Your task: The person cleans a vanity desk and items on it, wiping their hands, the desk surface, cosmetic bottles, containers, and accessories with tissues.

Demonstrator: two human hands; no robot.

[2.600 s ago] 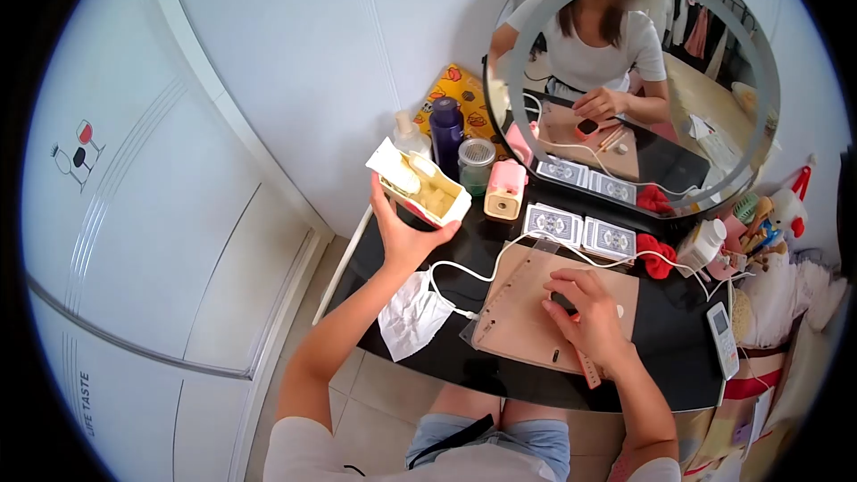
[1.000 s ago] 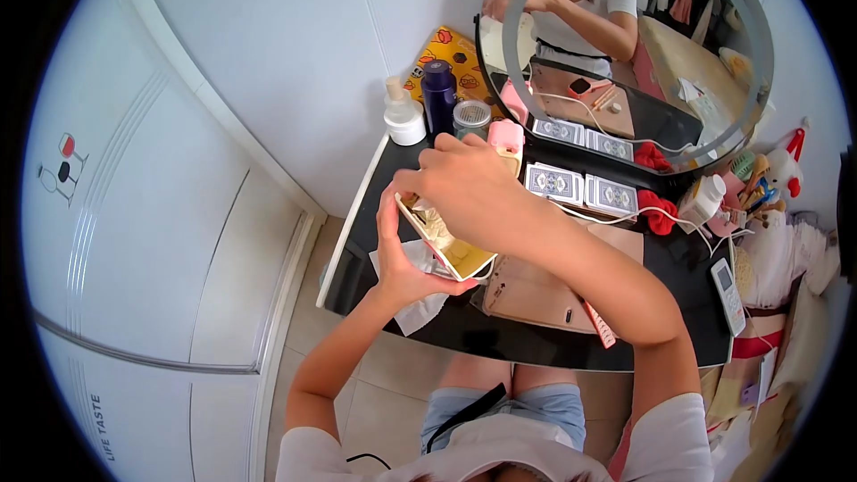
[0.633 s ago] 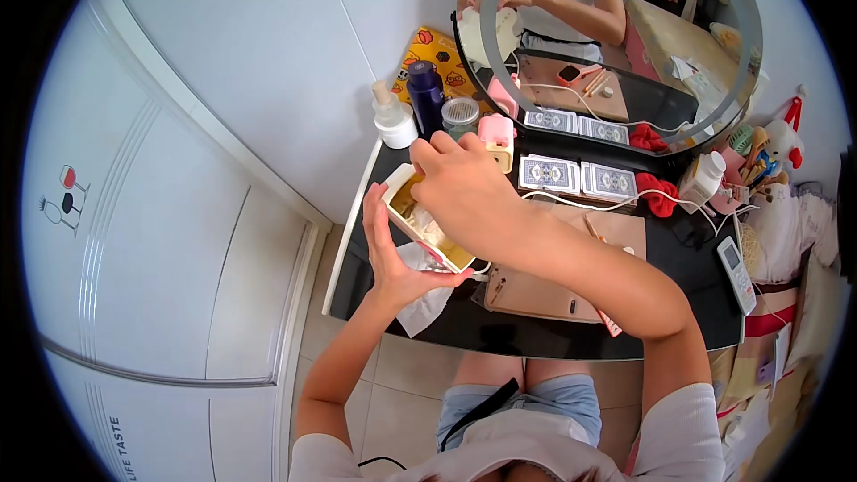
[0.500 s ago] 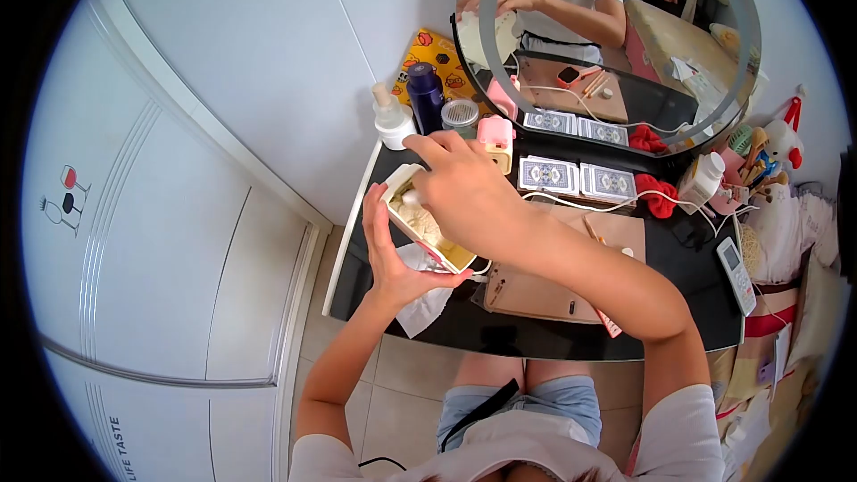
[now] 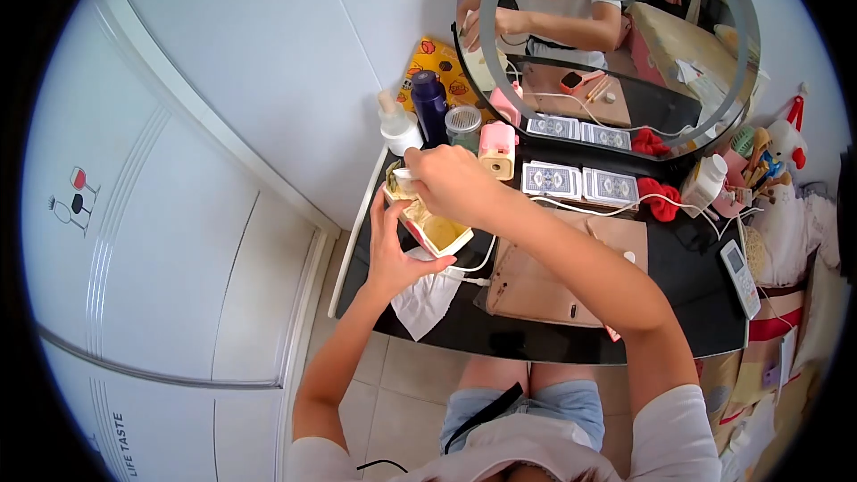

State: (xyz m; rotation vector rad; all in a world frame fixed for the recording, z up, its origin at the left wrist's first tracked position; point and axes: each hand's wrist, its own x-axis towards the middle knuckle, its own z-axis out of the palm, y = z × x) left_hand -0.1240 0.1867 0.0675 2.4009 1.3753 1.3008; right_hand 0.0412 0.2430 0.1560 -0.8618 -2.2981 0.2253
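Note:
My left hand holds a small open rectangular box tilted over the table's left end, thumb at the near edge and fingers along the outer side. The box has pale walls, a yellow floor and a lumpy cream-coloured part inside. My right hand reaches over its far end, fingers pinched on a small white tissue-like piece pressed inside. The right fingertips are partly hidden. Below the box, a crumpled white tissue lies on the black table.
Behind my hands stand a white pump bottle, a dark blue bottle, a lidded jar and a pink sharpener-like thing. Card stacks, a round mirror, a tan mat, a white cable and a remote lie rightward.
My right hand has drawn the white piece toward the box's far end, exposing more of the yellow floor. My left hand still holds the box, now slightly turned. The view has shifted slightly.

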